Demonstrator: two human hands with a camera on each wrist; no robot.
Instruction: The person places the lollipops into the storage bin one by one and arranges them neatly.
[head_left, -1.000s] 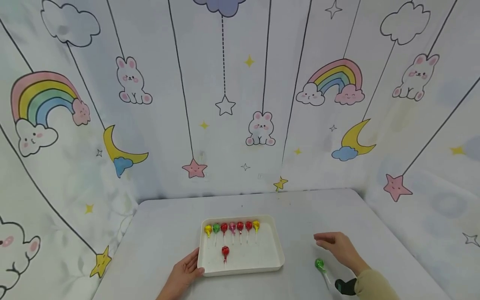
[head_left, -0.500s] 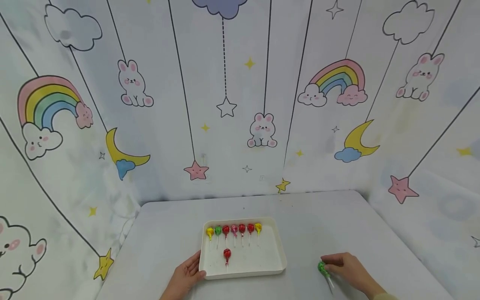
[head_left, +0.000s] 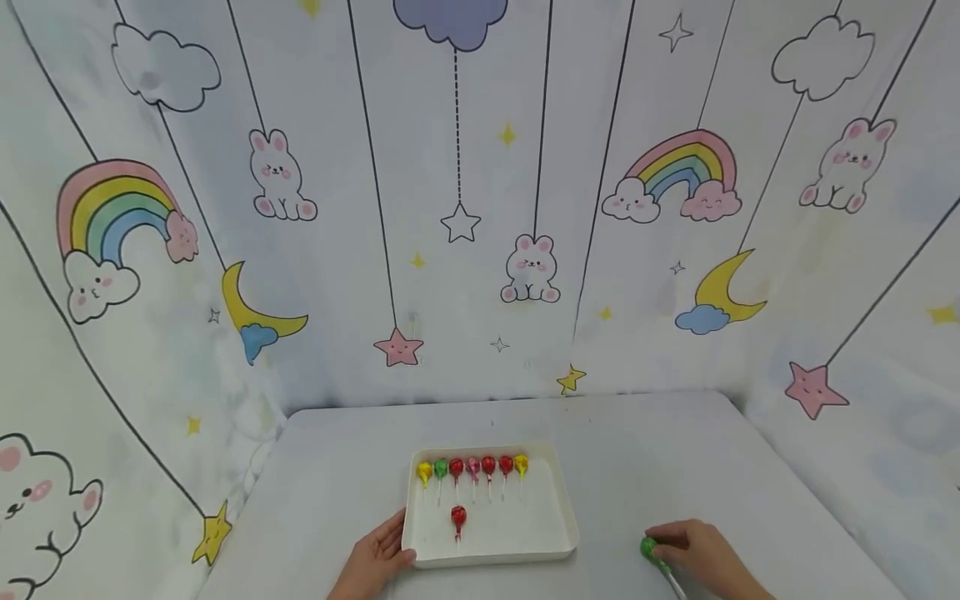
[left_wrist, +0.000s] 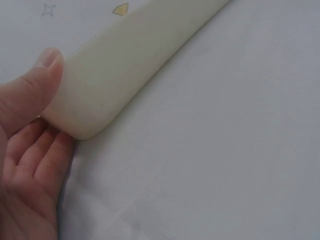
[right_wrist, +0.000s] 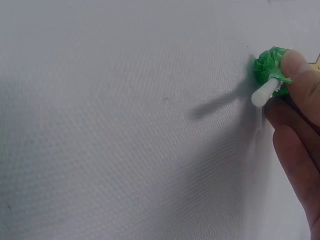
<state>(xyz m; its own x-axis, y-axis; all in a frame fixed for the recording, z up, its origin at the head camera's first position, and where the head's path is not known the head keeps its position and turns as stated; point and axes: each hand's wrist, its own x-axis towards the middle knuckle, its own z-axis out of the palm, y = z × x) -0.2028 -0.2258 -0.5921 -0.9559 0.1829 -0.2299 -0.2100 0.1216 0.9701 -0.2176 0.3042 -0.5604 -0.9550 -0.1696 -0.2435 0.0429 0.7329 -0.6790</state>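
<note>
A green-wrapped lollipop (right_wrist: 270,70) is pinched between the thumb and fingers of my right hand (head_left: 701,554), right of the tray. Its white stick points toward the camera in the right wrist view. My left hand (head_left: 375,557) grips the near left corner of a white rectangular tray (head_left: 525,533), thumb at the rim and fingers against the outer side and underneath. Along the tray's far side lies a row of lollipops: yellow (head_left: 425,472), green (head_left: 441,468), several red or pink, and another yellow (head_left: 521,463). One red lollipop (head_left: 458,517) lies alone in front of them.
The tray stands on a white-covered table (head_left: 337,467). Behind and on both sides hangs a white cloth wall (head_left: 465,333) printed with rabbits, stars, moons and rainbows.
My right hand has come down onto the green lollipop and now pinches it near the head. My left hand has kept its grip on the tray; the view has shifted slightly.
</note>
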